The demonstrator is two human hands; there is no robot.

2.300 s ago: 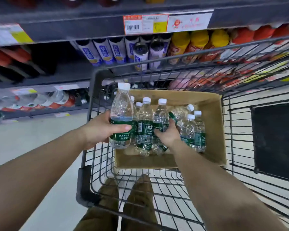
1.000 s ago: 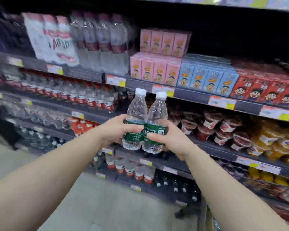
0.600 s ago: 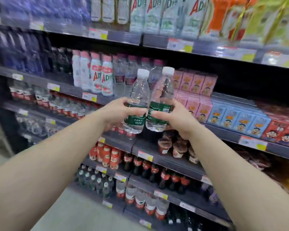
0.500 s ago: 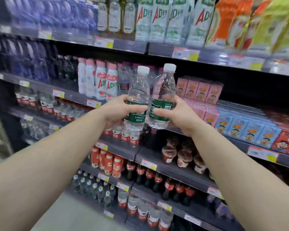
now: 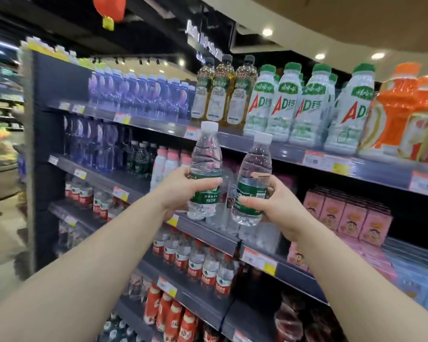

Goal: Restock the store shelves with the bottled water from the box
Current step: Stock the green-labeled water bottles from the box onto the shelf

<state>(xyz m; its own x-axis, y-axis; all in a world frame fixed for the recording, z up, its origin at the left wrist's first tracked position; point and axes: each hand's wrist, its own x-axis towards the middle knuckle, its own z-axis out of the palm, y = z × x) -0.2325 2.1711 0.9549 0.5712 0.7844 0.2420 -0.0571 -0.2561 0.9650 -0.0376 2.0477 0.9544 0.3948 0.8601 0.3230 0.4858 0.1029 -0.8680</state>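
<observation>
Two bare arms stretched out toward the store shelving (image 5: 208, 134), one clear water bottle in each hand. Left hand (image 5: 181, 188) wrapped around the green label of the left water bottle (image 5: 205, 169), thumb across the front, bottle upright with white cap on top. Right hand (image 5: 272, 201) gripping the right water bottle (image 5: 253, 181) at its green label too, fingers curled round the back, thumb on the near side, bottle tilted slightly to the right. Both bottles held in the air side by side, close but apart, in front of the second shelf edge (image 5: 208, 230) from the top, off any surface. On the top shelf: purple bottles (image 5: 139, 97) toward the left end, amber bottles (image 5: 223, 92) in the middle, white AD bottles (image 5: 304, 107) and orange bottles (image 5: 403, 114) toward the right end. Pink cartons (image 5: 346, 215) on the second shelf at right; red-labelled water bottles (image 5: 195, 262) along the shelf below. Red lantern (image 5: 109, 6) hanging at the upper left.
</observation>
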